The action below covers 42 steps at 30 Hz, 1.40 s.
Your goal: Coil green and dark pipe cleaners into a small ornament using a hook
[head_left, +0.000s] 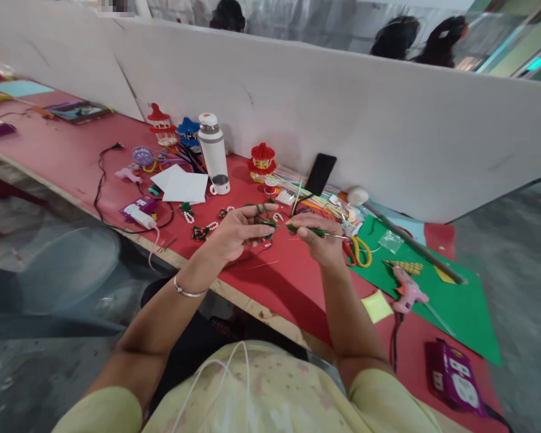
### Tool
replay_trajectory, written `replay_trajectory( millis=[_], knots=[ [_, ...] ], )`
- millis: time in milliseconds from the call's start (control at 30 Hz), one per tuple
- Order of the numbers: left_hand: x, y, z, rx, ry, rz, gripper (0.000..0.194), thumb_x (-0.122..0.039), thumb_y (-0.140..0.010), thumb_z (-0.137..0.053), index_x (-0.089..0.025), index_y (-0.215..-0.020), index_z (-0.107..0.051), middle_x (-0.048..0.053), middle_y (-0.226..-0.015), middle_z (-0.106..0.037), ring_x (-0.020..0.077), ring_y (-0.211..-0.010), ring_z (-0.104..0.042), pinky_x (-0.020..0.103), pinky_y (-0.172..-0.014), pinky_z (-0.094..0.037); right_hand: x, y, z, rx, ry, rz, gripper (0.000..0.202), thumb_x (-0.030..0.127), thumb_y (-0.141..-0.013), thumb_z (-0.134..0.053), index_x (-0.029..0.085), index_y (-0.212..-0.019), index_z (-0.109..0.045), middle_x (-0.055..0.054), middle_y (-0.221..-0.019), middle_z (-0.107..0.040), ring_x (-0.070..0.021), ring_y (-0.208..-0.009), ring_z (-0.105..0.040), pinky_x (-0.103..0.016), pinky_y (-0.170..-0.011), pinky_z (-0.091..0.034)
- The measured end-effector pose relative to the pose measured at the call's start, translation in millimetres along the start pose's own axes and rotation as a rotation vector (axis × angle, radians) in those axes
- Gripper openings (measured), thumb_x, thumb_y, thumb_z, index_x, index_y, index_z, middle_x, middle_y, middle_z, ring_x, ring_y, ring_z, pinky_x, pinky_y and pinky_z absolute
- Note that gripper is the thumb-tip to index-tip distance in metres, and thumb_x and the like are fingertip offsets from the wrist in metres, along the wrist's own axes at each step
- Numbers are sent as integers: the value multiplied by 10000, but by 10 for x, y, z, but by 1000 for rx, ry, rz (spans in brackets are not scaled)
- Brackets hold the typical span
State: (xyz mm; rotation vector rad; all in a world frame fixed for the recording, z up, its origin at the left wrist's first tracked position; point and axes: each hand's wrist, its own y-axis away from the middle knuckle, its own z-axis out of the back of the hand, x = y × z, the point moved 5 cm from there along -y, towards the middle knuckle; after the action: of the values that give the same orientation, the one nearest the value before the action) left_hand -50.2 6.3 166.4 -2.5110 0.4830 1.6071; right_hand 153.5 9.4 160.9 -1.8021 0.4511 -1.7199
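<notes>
Above the table, a green tool runs sideways, shaft rightward

Green strand and green-handled tool, both held above the red tabletop.
The strand is thin and dark green, passing loosely around the left fingers; its lower part is not clear. The tool lies almost level in the right fingers, its slim metal shaft pointing to the right, apart from the strand.

One head-worn camera looks forward and down (over the wearer's chest) at a near red table
</notes>
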Motion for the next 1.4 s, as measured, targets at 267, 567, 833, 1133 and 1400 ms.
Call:
replay_trajectory(
  millis=[267, 567, 833, 1133, 1400],
  knots=[
    [43, -33, 14, -43, -64, -126, 739, -207, -607, -998, -178, -1315, -786, -8, -710, -744, 82, -521, -599, 187, -479, -434, 43, 29, -184, 26, 81, -4, 221, 417, -948, -795, 369, -1156, -851, -34, -1113, -856, -214, -1000, -799, -401, -923, -660],
    [67, -44, -55, -144, -104, -283, 763, -221, -615, -984, -173, -1343, -759, 12, -823, -790, 136, -711, -712, 245, -673, -591, 33, 63, -210, -87, 104, 63, 269, 507, -987, -719, 363, -1178, -842, -58, -1162, -847, -217, -952, -788, -410, -854, -664],
    [14, 18, 36, -139, -87, -236, 609, -281, -705, -942, -183, -1287, -792, -11, -799, -712, 70, -543, -587, 174, -403, -410, -9, 42, -208, -52, 92, -3, 283, 518, -983, -718, 318, -1138, -845, -58, -1081, -854, -233, -987, -777, -439, -912, -645],
    [-37, 14, 104, -217, -197, -301, 593, -256, -661, -935, -153, -1233, -816, 19, -828, -765, 80, -532, -582, 201, -438, -463, 92, 15, -138, -3, 110, -19, 209, 419, -1007, -707, 317, -1112, -857, -35, -1087, -871, -216, -973, -787, -401, -898, -656],
    [-53, 12, 151, -318, -288, -380, 534, -243, -678, -907, -178, -1203, -833, 18, -850, -776, 84, -568, -569, 203, -477, -464, 185, -1, -107, 57, 164, 3, 220, 350, -1029, -677, 325, -1173, -842, -40, -1136, -872, -219, -1026, -796, -408, -938, -657]
  ],
)
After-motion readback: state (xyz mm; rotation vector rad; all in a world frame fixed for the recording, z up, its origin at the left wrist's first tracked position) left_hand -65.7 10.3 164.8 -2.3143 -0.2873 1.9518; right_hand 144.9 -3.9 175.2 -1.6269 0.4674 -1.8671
